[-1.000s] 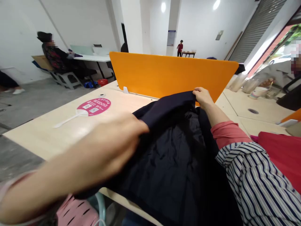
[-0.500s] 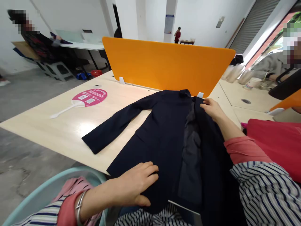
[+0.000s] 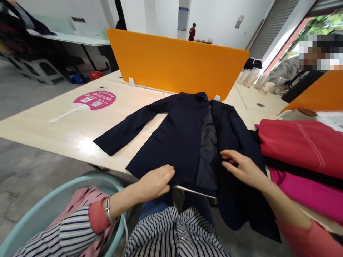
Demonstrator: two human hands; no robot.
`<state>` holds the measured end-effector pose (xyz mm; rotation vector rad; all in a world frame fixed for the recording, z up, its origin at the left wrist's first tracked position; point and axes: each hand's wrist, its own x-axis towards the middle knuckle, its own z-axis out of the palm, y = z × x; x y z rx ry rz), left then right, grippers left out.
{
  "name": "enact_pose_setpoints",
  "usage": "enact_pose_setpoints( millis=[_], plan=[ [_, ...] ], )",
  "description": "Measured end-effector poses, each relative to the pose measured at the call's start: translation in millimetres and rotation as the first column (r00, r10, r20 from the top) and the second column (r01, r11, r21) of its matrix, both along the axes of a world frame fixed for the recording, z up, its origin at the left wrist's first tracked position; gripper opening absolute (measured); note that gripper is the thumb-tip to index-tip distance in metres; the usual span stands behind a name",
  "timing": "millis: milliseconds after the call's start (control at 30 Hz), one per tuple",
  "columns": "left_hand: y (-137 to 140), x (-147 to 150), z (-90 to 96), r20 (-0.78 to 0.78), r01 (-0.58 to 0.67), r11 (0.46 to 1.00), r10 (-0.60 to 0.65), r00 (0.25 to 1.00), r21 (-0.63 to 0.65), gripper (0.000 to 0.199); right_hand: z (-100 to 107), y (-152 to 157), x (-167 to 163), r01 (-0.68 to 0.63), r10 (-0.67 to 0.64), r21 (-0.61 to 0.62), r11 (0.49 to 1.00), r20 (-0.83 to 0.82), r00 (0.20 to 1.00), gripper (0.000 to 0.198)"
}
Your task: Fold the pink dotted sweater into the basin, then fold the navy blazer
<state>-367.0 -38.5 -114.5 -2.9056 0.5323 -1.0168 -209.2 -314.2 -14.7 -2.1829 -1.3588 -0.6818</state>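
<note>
A dark navy jacket (image 3: 177,132) lies spread on the pale wooden table, its front parted so the dark lining (image 3: 208,150) shows. One sleeve (image 3: 131,126) stretches out to the left; the right side and other sleeve hang over the front edge. My left hand (image 3: 158,180) is closed at the bottom hem, fingers pressed together on the cloth. Over the right front panel, my right hand (image 3: 239,166) has thumb and fingers apart, close to the fabric; whether it touches is unclear.
An orange divider (image 3: 177,62) stands behind the jacket. A pink fan (image 3: 103,99) lies on the table (image 3: 66,132) at left. Folded red and magenta clothes (image 3: 292,142) are stacked at right. Below left is a light-blue basin (image 3: 34,214) holding pink cloth. Other people sit nearby.
My right hand has come down from the jacket's shoulder toward its lower front. My left hand has closed at the hem. The view has shifted, showing more of the stacked clothes.
</note>
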Motion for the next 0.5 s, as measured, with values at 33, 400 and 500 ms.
enact_pose_setpoints(
  millis=[33, 400, 500],
  plan=[
    [-1, 0, 4.6, 0.013, -0.020, 0.989, 0.023, 1.000, -0.144, 0.035, -13, -8, -6, 0.019, -0.017, -0.030, 0.999, 0.066, 0.998, 0.035],
    [-43, 28, -6.9, 0.194, -0.048, 0.998, 0.056, 0.979, -0.048, 0.031, -76, -50, -1, 0.346, -0.259, -0.110, 0.932, 0.465, 0.846, 0.065],
    [-44, 29, -11.0, 0.113, -0.089, 0.989, 0.075, 0.991, 0.120, 0.050, -83, -49, -10, 0.353, -0.234, -0.158, 0.922, 0.499, 0.835, 0.073]
  ],
)
